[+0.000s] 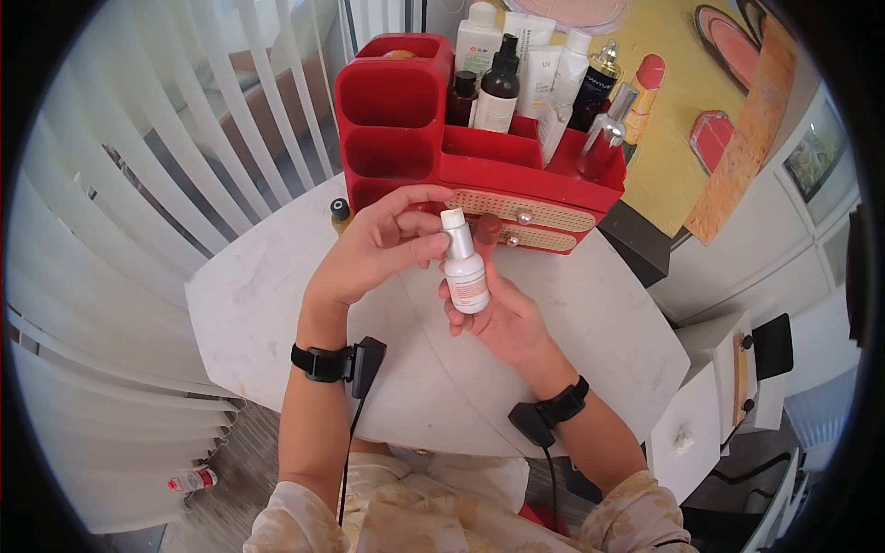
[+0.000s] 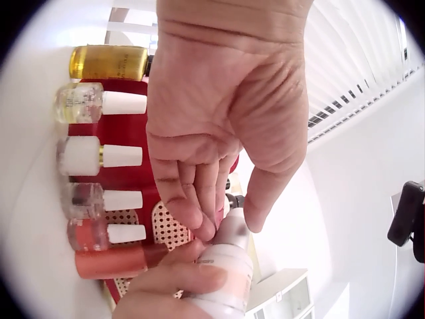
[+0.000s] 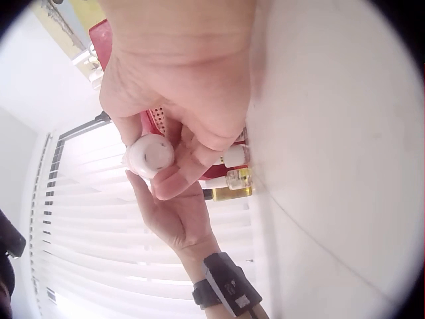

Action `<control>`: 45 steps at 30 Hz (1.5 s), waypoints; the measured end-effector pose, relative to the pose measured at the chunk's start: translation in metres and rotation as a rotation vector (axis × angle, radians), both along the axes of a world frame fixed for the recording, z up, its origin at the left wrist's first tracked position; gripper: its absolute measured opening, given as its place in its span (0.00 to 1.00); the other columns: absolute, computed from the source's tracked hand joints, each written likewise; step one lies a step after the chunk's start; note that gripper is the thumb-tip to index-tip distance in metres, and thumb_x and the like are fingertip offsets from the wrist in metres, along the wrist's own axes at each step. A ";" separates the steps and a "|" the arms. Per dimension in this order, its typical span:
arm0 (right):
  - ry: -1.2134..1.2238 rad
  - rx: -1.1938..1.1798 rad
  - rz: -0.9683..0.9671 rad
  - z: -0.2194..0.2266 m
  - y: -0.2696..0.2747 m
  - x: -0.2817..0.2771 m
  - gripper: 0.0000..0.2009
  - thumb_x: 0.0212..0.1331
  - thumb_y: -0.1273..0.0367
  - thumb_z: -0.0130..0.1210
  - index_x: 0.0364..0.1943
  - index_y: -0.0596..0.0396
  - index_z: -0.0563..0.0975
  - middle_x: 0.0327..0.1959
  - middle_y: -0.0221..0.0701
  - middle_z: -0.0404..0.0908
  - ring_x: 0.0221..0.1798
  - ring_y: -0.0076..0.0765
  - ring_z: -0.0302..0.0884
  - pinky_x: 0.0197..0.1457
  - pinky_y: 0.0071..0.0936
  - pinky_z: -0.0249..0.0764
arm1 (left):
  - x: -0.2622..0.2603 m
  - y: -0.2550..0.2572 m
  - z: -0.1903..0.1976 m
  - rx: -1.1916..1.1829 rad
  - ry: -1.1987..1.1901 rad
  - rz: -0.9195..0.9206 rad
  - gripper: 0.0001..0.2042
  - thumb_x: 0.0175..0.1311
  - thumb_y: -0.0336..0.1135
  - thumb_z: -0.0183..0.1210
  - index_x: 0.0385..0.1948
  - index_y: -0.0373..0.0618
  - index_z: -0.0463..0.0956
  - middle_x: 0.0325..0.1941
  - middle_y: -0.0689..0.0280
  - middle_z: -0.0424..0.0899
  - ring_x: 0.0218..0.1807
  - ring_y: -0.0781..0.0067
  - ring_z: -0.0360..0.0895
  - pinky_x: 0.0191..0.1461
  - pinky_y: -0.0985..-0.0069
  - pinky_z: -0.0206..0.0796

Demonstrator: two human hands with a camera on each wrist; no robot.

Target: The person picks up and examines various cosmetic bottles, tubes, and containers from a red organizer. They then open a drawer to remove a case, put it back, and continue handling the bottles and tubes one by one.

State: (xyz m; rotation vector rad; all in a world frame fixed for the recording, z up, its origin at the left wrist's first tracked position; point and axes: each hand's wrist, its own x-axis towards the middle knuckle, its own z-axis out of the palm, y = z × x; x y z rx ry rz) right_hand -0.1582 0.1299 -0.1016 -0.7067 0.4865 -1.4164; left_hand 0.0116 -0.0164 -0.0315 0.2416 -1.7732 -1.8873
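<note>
A small white pump bottle (image 1: 466,284) with a silver collar is held tilted above the table in front of the red organizer (image 1: 387,92). My right hand (image 1: 512,323) grips its lower body; the right wrist view shows the bottle's round base (image 3: 151,158) between thumb and fingers. At the top, my left hand (image 1: 373,244) has its thumb and bent fingertips on either side of the silver collar (image 2: 232,228). Just behind the bottle stands a reddish-brown tube (image 1: 488,232).
Skincare bottles (image 1: 499,88) fill the organizer's upper trays. Small white-capped bottles (image 2: 81,156) stand in a row before its woven drawer fronts, beside a yellow bottle (image 2: 109,62). The pale table (image 1: 590,350) has a rounded edge. Vertical blinds (image 1: 120,221) hang at the left.
</note>
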 end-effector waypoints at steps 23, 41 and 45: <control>-0.024 0.045 0.017 0.004 -0.002 0.001 0.25 0.81 0.52 0.29 0.70 0.54 0.61 0.52 0.36 0.74 0.36 0.32 0.76 0.37 0.31 0.80 | 0.001 -0.006 -0.008 0.067 0.061 0.048 0.26 0.64 0.27 0.68 0.64 0.39 0.71 0.44 0.62 0.89 0.45 0.73 0.85 0.54 0.73 0.74; 0.099 0.060 -0.055 -0.001 0.000 0.001 0.26 0.82 0.51 0.29 0.68 0.55 0.65 0.51 0.37 0.77 0.36 0.32 0.78 0.39 0.31 0.80 | 0.000 -0.006 -0.011 0.048 0.058 0.020 0.28 0.62 0.26 0.68 0.64 0.40 0.71 0.47 0.63 0.88 0.49 0.75 0.83 0.59 0.72 0.72; 0.138 0.043 -0.069 -0.004 0.000 0.000 0.27 0.81 0.50 0.31 0.66 0.56 0.67 0.52 0.36 0.79 0.37 0.33 0.79 0.40 0.32 0.80 | -0.001 -0.007 -0.013 0.044 0.073 0.017 0.27 0.62 0.26 0.68 0.64 0.40 0.71 0.47 0.63 0.88 0.49 0.75 0.83 0.59 0.73 0.73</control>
